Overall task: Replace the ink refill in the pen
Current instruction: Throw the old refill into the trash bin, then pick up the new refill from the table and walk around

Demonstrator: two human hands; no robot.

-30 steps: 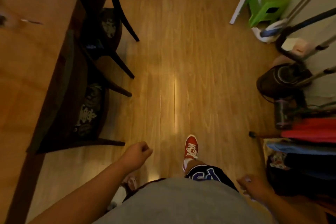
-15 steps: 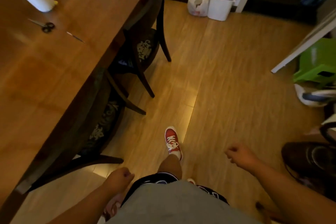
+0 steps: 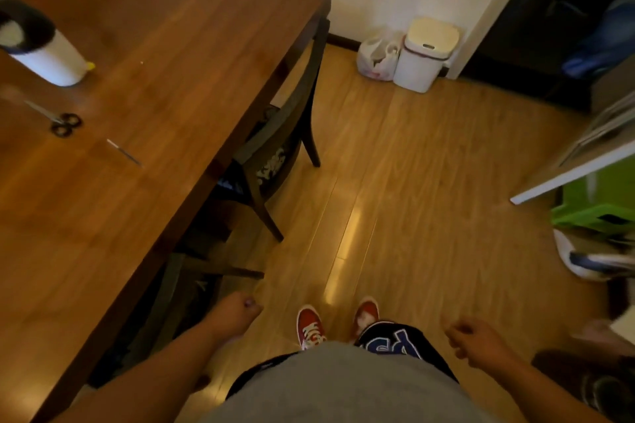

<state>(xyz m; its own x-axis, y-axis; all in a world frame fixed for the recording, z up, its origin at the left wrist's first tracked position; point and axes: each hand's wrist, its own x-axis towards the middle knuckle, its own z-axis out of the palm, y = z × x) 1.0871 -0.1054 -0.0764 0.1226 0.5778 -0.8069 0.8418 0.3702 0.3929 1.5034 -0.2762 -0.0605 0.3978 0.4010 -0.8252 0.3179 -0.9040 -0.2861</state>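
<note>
A thin pale stick, a pen or an ink refill (image 3: 123, 152), lies on the brown wooden table (image 3: 165, 55) at the left, near its front edge. I stand on the floor to the right of the table. My left hand (image 3: 233, 314) hangs low beside the table's edge, fingers curled into a loose fist with nothing visible in it. My right hand (image 3: 476, 340) hangs at the lower right, fingers curled too, and nothing shows in it. Both hands are well away from the stick.
Scissors (image 3: 62, 121) and a white cylinder with a dark top (image 3: 41, 51) sit on the table. Dark chairs (image 3: 275, 148) are tucked under its right side. A white bin (image 3: 426, 55) and a bag (image 3: 376, 57) stand by the wall. A green stool (image 3: 598, 209) is at right.
The view has swung left and up, bringing more of the table into sight. I have stepped forward with both feet now side by side, and both hands swing at my sides.
</note>
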